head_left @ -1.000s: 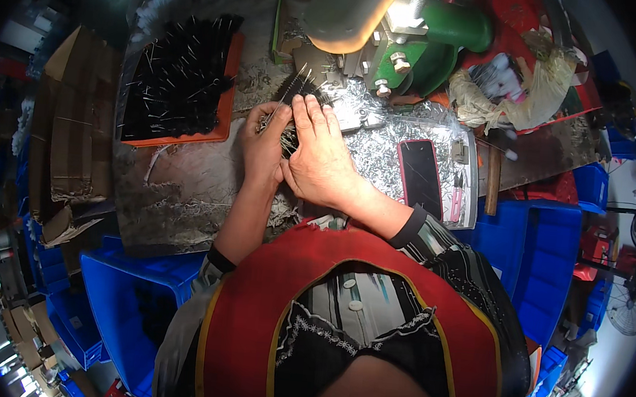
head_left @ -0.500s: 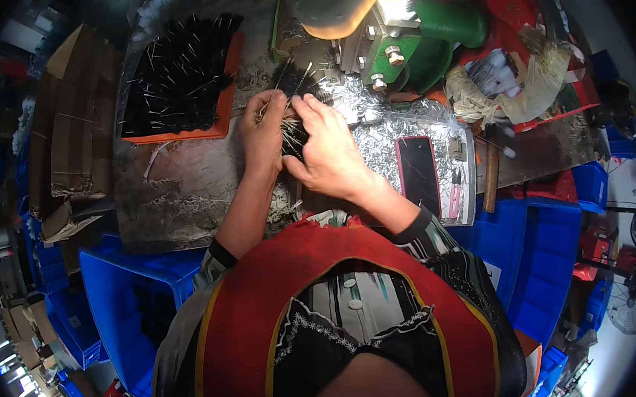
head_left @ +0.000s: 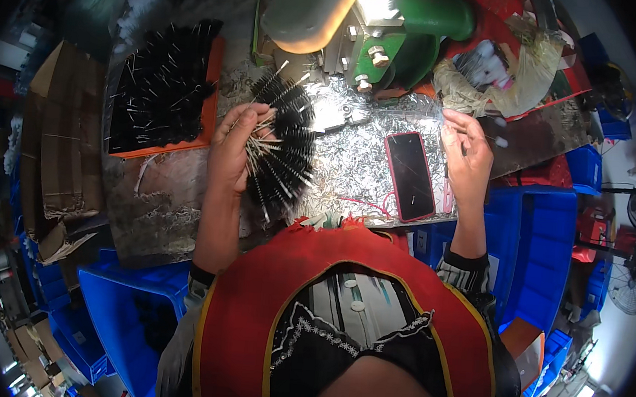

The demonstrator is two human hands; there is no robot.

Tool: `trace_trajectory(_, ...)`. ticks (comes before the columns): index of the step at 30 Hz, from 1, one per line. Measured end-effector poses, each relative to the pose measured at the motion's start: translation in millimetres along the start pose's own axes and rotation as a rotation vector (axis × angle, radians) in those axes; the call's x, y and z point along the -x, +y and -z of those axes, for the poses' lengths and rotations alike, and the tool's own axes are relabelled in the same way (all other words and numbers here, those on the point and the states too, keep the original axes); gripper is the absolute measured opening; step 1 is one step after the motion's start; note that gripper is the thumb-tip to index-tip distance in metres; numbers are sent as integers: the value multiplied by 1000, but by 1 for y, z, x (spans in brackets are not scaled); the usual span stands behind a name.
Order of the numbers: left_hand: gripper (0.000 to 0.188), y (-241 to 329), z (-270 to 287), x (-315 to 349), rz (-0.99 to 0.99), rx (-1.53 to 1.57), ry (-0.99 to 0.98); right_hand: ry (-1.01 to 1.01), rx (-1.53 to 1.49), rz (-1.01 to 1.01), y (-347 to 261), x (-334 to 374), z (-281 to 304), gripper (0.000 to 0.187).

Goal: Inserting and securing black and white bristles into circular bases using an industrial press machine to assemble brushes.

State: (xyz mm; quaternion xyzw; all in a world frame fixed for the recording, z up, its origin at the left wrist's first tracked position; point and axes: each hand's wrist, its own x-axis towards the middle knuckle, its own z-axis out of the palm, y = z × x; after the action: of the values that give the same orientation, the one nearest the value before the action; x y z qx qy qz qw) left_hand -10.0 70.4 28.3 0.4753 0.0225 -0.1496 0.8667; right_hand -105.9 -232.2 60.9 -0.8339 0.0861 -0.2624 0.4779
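My left hand (head_left: 230, 149) is closed round the wire stems of several small black-bristled wire brushes (head_left: 286, 146). They fan out to its right, with their bristles away from the palm. At the right side of the bench, my right hand (head_left: 470, 157) is raised with thumb and fingertips brought together in a pinch. Whatever is between those fingertips, if anything, is too small to make out. Just left of that hand lies a phone with a red edge (head_left: 411, 176), among silvery metal scraps (head_left: 356, 156).
An orange tray (head_left: 212, 91) full of black brushes stands at the left. Ahead is a green machine (head_left: 414, 48) with a lamp (head_left: 311, 13) over it. Blue crates (head_left: 126, 318) stand below the bench, with cardboard (head_left: 73, 139) at far left. A plastic-wrapped ring (head_left: 536, 78) sits at far right.
My hands were together over the brushes. The right hand has moved away to the right, beyond the phone. My left hand has shifted left, and the brushes are now spread in a fan.
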Motion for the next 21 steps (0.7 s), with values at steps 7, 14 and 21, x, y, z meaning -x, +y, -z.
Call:
trace_trajectory(7,17,9,7,2,144,-9,-192,-167,-27,382,-62,18,-35,13)
trace_trajectory(14,15,-8,16,-16,225,-78,-229,-435,319,730,-73,9,-126,27)
trace_trajectory(21,15,-8,3,-10,88,-287,-119,-451,416,560,-46,11,-147,36)
